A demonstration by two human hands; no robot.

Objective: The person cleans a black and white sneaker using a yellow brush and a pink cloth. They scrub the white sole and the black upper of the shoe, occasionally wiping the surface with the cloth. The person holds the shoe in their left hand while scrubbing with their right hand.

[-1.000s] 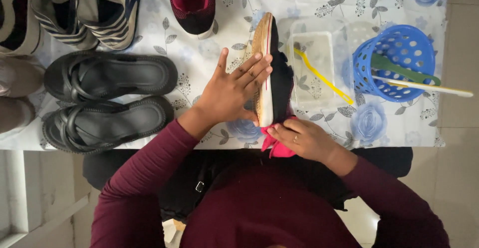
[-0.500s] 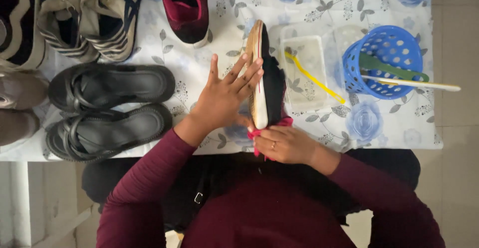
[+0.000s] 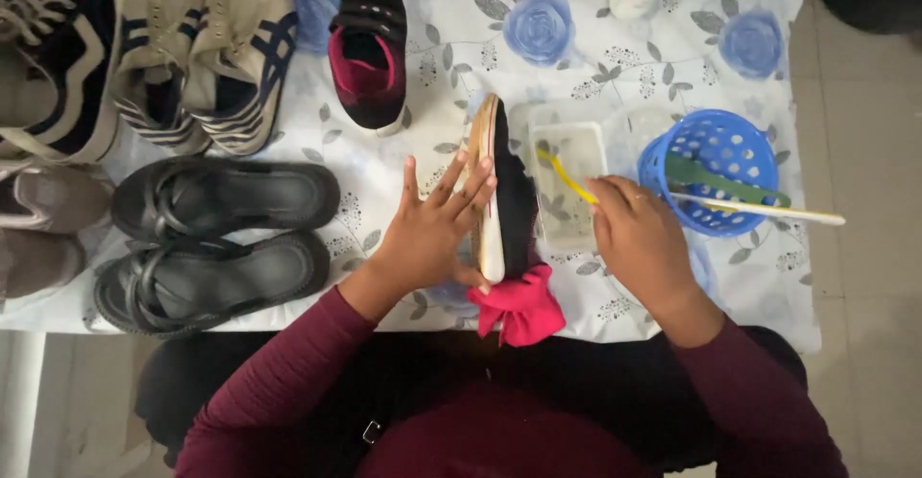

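Two hands at frame centre: left hand (image 3: 432,233) open, fingers flat against upright shoe (image 3: 499,190); right hand (image 3: 639,238) curled around yellow brush (image 3: 567,178).

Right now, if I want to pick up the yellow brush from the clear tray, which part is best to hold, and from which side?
Probably the handle of the yellow brush, taken from the right. It lies slanted across the clear tray, its lower end nearest the right hand, whose fingertips already reach it. The left hand is busy steadying the shoe that stands on edge.
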